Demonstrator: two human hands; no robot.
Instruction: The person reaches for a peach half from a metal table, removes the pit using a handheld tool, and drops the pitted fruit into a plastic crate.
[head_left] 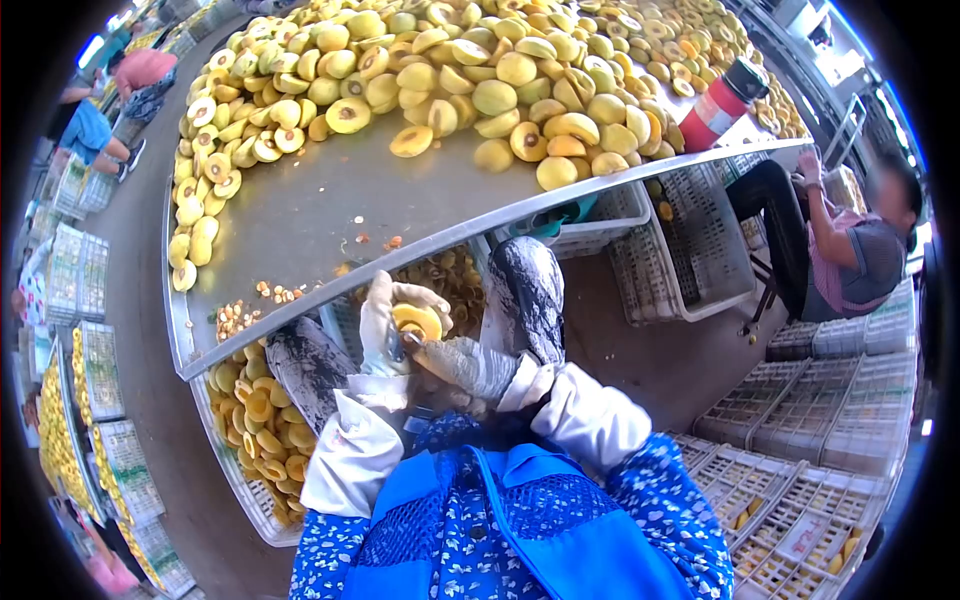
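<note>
My left hand, in a pale glove, is wrapped around a yellow peach half with its cut face towards me. My right hand, in a greyer, stained glove, is closed with its fingertips at the near edge of that half. Something small and dark shows at those fingertips; I cannot make out what it is. Both hands are above my lap, just short of the metal table's front rim. Below and beyond them lies a container of peach pieces.
Peach halves are heaped across the table, with a red bottle at its right. Pit scraps lie near the front left corner. Peach-filled crate is at my left, stacked crates at my right. A person sits at the right.
</note>
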